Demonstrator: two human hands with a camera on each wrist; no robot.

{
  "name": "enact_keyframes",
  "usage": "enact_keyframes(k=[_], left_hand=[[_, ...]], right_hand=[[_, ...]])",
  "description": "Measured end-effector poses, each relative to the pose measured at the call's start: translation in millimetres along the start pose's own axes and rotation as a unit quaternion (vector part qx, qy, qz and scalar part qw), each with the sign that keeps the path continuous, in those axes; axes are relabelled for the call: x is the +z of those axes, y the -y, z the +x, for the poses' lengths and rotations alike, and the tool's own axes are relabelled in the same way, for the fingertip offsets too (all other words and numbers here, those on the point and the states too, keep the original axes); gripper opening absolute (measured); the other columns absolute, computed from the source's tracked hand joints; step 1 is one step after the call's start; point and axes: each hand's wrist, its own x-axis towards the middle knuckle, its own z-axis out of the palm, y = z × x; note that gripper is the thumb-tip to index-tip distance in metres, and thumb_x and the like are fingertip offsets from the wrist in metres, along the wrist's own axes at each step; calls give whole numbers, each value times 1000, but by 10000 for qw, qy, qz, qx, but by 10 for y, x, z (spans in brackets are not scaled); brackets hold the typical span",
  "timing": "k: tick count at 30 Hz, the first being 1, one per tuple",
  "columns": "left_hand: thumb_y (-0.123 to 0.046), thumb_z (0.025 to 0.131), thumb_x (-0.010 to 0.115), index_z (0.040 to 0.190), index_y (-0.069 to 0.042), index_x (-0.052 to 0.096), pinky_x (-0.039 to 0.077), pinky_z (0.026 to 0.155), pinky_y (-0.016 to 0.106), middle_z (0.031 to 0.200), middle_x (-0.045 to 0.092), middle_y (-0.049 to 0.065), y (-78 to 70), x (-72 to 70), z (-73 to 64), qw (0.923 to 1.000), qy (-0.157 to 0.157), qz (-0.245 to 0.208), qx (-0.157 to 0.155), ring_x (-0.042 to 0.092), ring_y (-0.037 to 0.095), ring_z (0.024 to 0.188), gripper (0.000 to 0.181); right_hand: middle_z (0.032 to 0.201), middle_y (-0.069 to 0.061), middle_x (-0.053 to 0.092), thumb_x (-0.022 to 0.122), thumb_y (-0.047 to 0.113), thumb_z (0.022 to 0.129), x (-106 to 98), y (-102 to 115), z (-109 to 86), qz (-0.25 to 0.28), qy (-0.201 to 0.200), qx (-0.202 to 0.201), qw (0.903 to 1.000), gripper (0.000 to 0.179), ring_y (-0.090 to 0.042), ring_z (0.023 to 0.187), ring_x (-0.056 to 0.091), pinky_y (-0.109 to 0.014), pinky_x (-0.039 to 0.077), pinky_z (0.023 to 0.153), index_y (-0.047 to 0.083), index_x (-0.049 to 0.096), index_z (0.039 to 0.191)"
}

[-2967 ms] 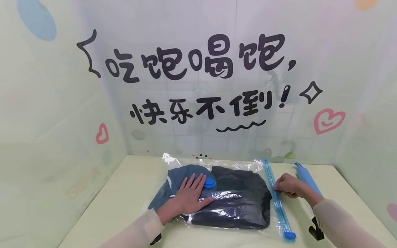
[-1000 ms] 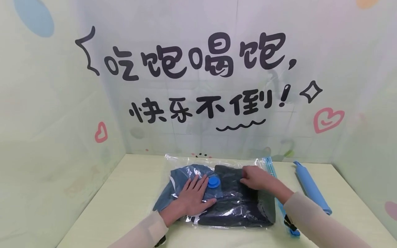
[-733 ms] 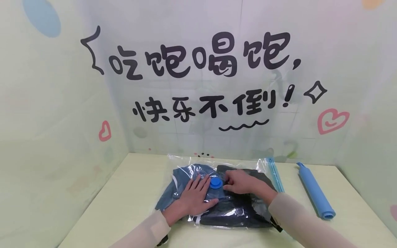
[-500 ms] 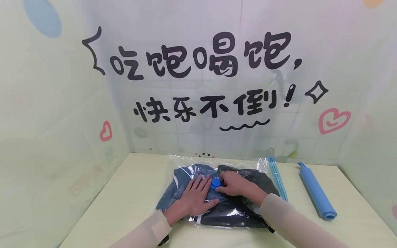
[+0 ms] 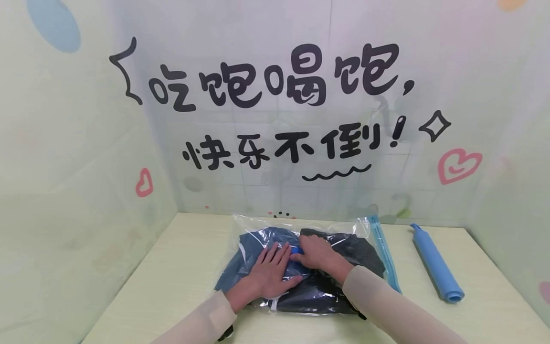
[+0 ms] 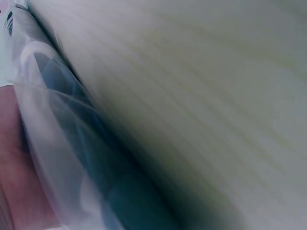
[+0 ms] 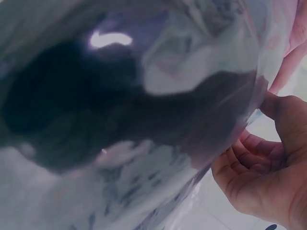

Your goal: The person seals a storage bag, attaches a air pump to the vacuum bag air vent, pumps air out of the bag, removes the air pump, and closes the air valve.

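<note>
A clear plastic vacuum storage bag (image 5: 353, 229) lies flat in the head view, with blue-grey folded cloth (image 5: 242, 265) on its left and black cloth (image 5: 365, 253) on its right. My left hand (image 5: 270, 275) rests palm down on the bag, fingers spread. Beside those fingertips, my right hand (image 5: 317, 252) grips the blue valve cap (image 5: 296, 250), which is mostly covered. In the right wrist view the right hand (image 7: 264, 170) has its fingers bent at the bag's edge; the cap is hidden there. The left wrist view shows the bag's side (image 6: 96, 143) bulging along the table.
A blue zip strip (image 5: 384, 251) runs down the bag's right edge. Right of it, a blue cylindrical hand pump (image 5: 438, 265) lies on the pale wooden table (image 5: 163, 272). Printed curtains (image 5: 275, 191) enclose the back and both sides.
My right hand has moved left from the zip strip, across the black cloth, to the valve cap and taken hold of it. The left hand has stayed on the bag.
</note>
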Motion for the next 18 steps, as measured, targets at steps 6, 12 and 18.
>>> enact_keyframes(k=[6, 12, 18], left_hand=[[-73, 99, 31, 162, -7, 24, 7, 119, 52, 168, 16, 7, 0, 26, 9, 10000, -29, 48, -6, 7, 31, 153, 91], [-69, 100, 36, 162, -8, 25, 10, 119, 52, 168, 17, 7, -18, -15, 0, 10000, 56, 45, -52, 9, 31, 153, 87], [-69, 100, 37, 162, -7, 26, 10, 119, 53, 168, 18, 9, -14, -10, 16, 10000, 79, -37, -17, 10, 33, 153, 88]], right_hand=[[77, -9, 61, 79, 31, 91, 14, 1, 1, -15, -8, -166, 9999, 33, -29, 74, 64, -47, 53, 68, 3, 61, 92], [79, -9, 61, 77, 29, 92, 14, -4, 15, -116, 43, -330, 9994, 31, -29, 76, 64, -48, 53, 70, 3, 62, 94], [77, -8, 59, 77, 28, 93, 12, -26, 19, -102, 78, -476, 9988, 29, -28, 75, 62, -47, 52, 69, 3, 62, 93]])
